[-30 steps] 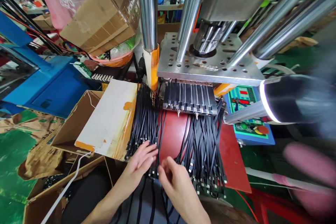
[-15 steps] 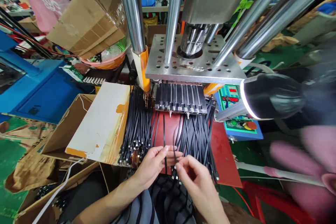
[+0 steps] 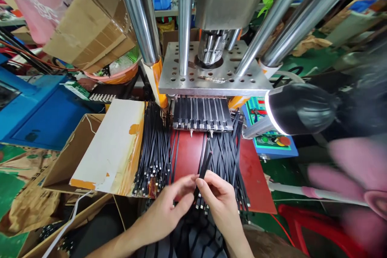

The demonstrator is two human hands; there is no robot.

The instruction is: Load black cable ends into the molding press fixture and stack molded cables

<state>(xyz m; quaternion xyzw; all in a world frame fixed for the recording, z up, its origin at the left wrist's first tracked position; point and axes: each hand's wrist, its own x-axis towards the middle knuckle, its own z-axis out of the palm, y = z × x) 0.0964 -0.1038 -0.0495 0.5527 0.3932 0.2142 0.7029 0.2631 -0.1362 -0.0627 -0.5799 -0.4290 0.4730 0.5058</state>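
Observation:
My right hand (image 3: 220, 198) pinches flat black cables (image 3: 206, 164) between thumb and fingers over the front of the red board. They look like more than one strand, slanting up toward the press. My left hand (image 3: 169, 209) is beside it on the left, fingertips reaching the cables and thumb held apart from the fingers. Under and right of my right hand lies a spread of black flat cables (image 3: 225, 153) with small metal-tipped connectors. A second bundle of black cables (image 3: 154, 145) lies to the left. Behind them, a metal fixture (image 3: 202, 113) holds several black strips in a row.
A press plate (image 3: 211, 84) on steel columns stands over the fixture. A black lamp (image 3: 299, 109) juts in from the right, before a control box (image 3: 273, 145). A white-topped board (image 3: 111, 145) and cardboard box (image 3: 65, 165) are left. The red board's edge (image 3: 263, 209) is near me.
The separate cable that lay across my left fingers is now together with the one in my right hand. My left fingers have drawn in beside the right thumb. The view has shifted slightly.

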